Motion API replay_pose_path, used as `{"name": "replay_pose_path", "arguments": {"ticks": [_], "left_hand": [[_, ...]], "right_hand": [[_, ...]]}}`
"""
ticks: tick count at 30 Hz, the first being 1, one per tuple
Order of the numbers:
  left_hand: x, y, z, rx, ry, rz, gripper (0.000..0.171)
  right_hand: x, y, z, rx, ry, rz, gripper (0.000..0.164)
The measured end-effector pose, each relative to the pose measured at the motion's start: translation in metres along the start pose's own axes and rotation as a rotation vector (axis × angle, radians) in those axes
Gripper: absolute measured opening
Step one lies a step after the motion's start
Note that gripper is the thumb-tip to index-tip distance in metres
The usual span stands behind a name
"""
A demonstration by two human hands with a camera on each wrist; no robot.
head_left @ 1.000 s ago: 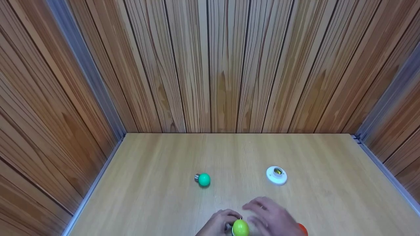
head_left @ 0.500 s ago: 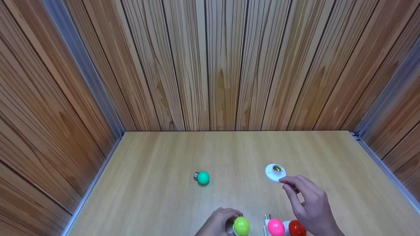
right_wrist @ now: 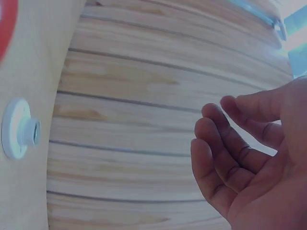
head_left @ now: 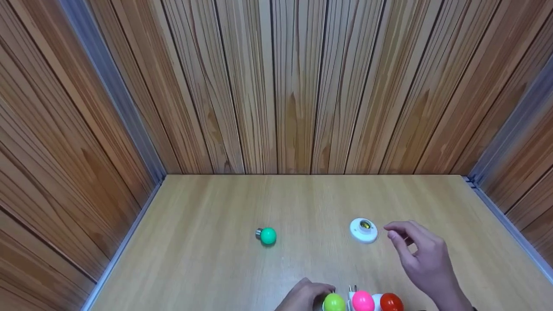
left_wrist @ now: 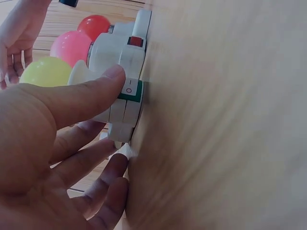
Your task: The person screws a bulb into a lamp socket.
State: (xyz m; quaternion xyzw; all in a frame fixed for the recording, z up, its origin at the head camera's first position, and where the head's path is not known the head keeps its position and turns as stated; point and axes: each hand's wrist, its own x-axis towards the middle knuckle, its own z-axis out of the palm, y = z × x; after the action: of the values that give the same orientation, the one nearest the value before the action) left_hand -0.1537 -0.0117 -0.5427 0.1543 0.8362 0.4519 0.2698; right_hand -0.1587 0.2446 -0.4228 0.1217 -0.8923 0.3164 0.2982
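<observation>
take the round white plastic lamp socket (head_left: 363, 235) on the table (head_left: 216, 207) as your landmark. your left hand (head_left: 304, 296), nearer you and to the socket's left, grips a white plastic bulb holder (left_wrist: 125, 112), thumb pressed by its small white switch (left_wrist: 130, 87). its lime-green round bulb (head_left: 334, 303) has just shifted right, close beside the glossy pink round bulb (head_left: 363, 301); with the shiny red round bulb (head_left: 392, 302), they now seem lined up, all nearer you than the socket. your right hand (head_left: 425, 259) has drawn off to the socket's right, fingers loosely bent, holding nothing. the green round bulb with metal screw base (head_left: 268, 236) lies well left of the socket.
</observation>
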Motion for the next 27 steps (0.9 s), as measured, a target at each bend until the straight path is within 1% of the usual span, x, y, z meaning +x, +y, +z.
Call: {"name": "replay_pose_path", "arguments": {"ticks": [5, 7, 9, 12, 13, 15, 17, 20, 23, 24, 27], "left_hand": [[0.001, -0.001, -0.003, -0.031, -0.011, -0.007, 0.043], [0.001, -0.002, -0.007, -0.04, -0.024, -0.005, 0.043], [0.0, -0.003, -0.012, -0.051, -0.037, -0.009, 0.039], [-0.002, -0.003, -0.024, -0.081, -0.026, -0.07, 0.034], [-0.004, -0.004, -0.03, -0.089, -0.007, -0.088, 0.033], [-0.008, -0.006, -0.042, -0.102, 0.059, -0.117, 0.033], [-0.012, -0.009, -0.055, -0.086, 0.139, -0.121, 0.031], [-0.017, -0.017, -0.075, -0.03, 0.279, -0.045, 0.029], [-0.019, -0.024, -0.094, 0.009, 0.405, 0.024, 0.032], [-0.019, -0.026, -0.099, 0.007, 0.439, 0.038, 0.033], [-0.017, -0.03, -0.114, -0.012, 0.506, 0.034, 0.035]], "right_hand": [[0.005, 0.007, -0.001, 0.008, -0.001, -0.007, 0.015], [0.006, 0.01, 0.001, 0.009, -0.02, 0.0, 0.015], [0.006, 0.013, 0.003, 0.006, -0.049, 0.02, 0.014], [0.004, 0.021, 0.007, -0.019, -0.114, 0.077, 0.012], [0.003, 0.025, 0.009, -0.026, -0.139, 0.099, 0.011], [0.001, 0.033, 0.012, -0.048, -0.198, 0.142, 0.011], [0.0, 0.042, 0.016, -0.069, -0.263, 0.174, 0.011], [0.003, 0.058, 0.024, -0.093, -0.379, 0.192, 0.014], [0.012, 0.074, 0.032, -0.089, -0.499, 0.21, 0.018], [0.015, 0.078, 0.034, -0.085, -0.537, 0.222, 0.02], [0.024, 0.092, 0.042, -0.078, -0.623, 0.276, 0.025]]}}
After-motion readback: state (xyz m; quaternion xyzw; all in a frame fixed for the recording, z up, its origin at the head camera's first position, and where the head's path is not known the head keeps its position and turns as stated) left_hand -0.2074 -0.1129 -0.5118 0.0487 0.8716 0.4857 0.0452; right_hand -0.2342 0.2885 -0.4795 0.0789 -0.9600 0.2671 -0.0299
